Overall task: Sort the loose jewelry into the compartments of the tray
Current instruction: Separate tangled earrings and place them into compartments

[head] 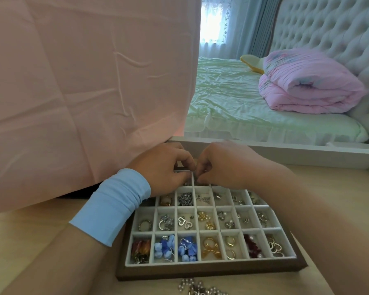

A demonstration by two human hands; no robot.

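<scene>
Since both hands are bunched over the far row of the jewelry tray [211, 271], a tiny piece could easily slip and bounce into the wrong compartment, imo. Left hand [166, 169] and right hand [219, 167] have their fingers curled tight, tips meeting above a divider. Can't tell if they're actually pinching anything, it's too small to see. A loose beaded strand [198, 288] waits on the table [339, 199], just in front of the tray.

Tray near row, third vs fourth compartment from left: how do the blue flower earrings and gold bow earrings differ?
Colour: the blue fabric-flower earrings are matte blue on silver hooks; the gold bow earrings are shiny gold. Shape: the blue pair is bunched petals and balls; the gold pair is rings above ribbon bows. Shared: adjacent compartments, white-lined wooden tray.
</scene>
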